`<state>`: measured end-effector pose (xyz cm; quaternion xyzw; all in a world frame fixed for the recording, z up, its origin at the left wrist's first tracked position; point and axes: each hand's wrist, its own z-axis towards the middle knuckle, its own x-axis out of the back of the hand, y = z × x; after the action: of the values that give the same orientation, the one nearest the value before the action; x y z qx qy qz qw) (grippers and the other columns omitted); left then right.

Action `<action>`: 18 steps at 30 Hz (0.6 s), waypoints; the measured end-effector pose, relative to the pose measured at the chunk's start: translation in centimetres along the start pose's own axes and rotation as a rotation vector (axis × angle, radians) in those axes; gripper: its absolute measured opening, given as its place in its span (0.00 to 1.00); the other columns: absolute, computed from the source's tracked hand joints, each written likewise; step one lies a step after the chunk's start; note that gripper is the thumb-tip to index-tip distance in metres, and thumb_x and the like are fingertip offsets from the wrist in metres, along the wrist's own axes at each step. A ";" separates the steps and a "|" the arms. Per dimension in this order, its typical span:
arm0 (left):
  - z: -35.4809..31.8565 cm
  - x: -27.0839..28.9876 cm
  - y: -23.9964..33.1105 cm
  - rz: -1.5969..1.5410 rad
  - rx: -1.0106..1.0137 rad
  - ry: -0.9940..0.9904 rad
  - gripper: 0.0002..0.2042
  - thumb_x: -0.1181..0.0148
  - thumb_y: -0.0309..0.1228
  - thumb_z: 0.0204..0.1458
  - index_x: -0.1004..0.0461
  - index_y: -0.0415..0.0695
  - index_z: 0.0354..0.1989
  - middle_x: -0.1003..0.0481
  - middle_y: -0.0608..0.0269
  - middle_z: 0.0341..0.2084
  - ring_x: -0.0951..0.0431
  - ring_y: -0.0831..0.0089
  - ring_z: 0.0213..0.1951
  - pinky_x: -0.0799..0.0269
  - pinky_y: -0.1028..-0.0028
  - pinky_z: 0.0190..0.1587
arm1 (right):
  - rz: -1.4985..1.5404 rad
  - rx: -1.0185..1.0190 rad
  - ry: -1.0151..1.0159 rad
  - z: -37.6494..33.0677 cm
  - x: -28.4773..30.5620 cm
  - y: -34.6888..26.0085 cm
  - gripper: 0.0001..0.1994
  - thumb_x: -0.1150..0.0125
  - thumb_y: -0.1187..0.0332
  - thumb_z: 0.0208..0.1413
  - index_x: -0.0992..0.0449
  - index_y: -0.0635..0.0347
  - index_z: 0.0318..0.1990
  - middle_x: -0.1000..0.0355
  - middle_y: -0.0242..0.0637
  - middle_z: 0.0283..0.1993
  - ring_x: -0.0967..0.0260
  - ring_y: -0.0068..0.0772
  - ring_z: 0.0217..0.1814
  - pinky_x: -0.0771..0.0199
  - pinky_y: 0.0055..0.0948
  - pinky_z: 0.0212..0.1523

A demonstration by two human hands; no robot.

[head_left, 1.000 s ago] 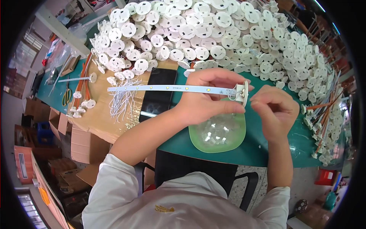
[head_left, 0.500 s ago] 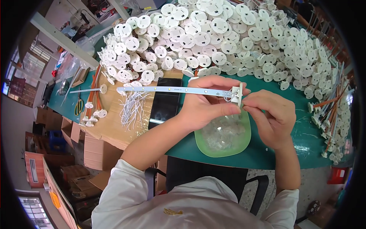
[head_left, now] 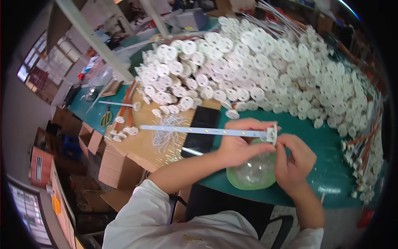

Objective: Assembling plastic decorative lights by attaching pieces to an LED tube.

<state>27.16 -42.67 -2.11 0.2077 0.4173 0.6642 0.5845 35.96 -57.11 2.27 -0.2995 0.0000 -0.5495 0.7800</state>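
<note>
Sitting on the green table (head_left: 124, 94) at the left are scissors (head_left: 106, 116) with yellow handles. Next, thin white wires (head_left: 168, 143) lie on brown cardboard (head_left: 143, 152). A long light strip (head_left: 197, 130) goes over the wires and a flat black slab (head_left: 205, 118), then across the left hand (head_left: 238, 146). That hand pinches the round white cap (head_left: 271, 135) at the strip's right end, between thumb and fingers. A green bowl (head_left: 248, 186) is below. Just right of the cap, the right hand (head_left: 295, 155) has its fingertips pressed together; I can't tell if something tiny is between them.
</note>
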 end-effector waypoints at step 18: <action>0.6 0.1 1.3 -0.084 0.170 -0.048 0.22 0.31 0.16 0.44 0.26 0.35 0.50 0.24 0.50 0.48 0.22 0.66 0.50 0.25 0.68 0.54 | 0.284 -0.276 -0.127 0.1 0.9 0.0 0.02 0.43 0.85 0.48 0.27 0.72 0.29 0.28 0.38 0.27 0.31 0.24 0.28 0.32 0.19 0.31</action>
<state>26.78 -42.38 -0.76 0.2548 0.4664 0.5959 0.6021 36.32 -57.86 2.68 -0.4347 0.0681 -0.4087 0.7996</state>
